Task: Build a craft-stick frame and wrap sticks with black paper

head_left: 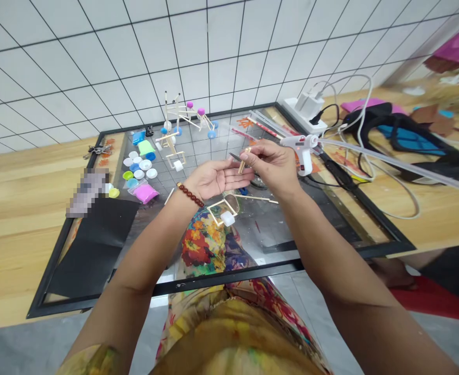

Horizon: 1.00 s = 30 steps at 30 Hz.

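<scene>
My left hand [217, 179] is held palm up over the glass work board [331, 208], fingers stretched out, with a bead bracelet [190, 195] on the wrist. My right hand [270, 164] is just to its right, fingers pinched on a short wooden stick [243, 160] whose lower end touches my left fingers. A dark thin tool [235, 155] pokes out behind the stick; who holds it I cannot tell. Below the hands lies a small square frame of sticks with a white cube [226, 216].
A white glue gun [302, 148] stands right of my hands, cable running to a power strip [305, 112]. Bottle caps [139, 166], pink clay [145, 192] and stick models [188, 122] lie at the board's far left. A black sheet [92, 245] covers its near left corner.
</scene>
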Tool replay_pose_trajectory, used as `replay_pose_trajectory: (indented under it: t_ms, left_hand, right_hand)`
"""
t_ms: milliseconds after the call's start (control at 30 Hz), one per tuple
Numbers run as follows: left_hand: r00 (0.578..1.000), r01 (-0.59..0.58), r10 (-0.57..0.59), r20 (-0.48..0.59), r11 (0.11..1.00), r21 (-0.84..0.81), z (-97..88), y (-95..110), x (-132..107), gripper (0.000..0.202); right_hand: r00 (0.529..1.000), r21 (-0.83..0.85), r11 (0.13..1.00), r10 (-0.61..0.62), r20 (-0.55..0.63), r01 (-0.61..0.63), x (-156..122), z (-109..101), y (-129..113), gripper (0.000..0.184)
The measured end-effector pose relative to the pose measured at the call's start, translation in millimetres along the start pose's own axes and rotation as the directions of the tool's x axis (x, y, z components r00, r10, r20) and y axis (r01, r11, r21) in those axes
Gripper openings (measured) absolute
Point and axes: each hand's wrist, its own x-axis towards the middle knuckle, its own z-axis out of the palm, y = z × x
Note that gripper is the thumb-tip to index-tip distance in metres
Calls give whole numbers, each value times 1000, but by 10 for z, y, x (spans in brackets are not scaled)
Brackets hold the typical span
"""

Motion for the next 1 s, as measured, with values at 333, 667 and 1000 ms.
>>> replay_pose_trajectory:
  t_ms: [333,667,1000]
  left_hand:
    - [997,-65,63,-38,997,-45,27,67,-40,31]
    - [979,-168,202,-31,881,442,-46,-38,-36,9]
    - [962,-209,261,-87,900,382,15,-50,-7,5]
  right_hand:
    - [996,-70,997,-5,85,11,-22,18,-67,32]
    - [972,-2,976,215,92,-216,-25,48,-50,42]
    - [948,95,960,240,210,-264,-7,-3,-75,54]
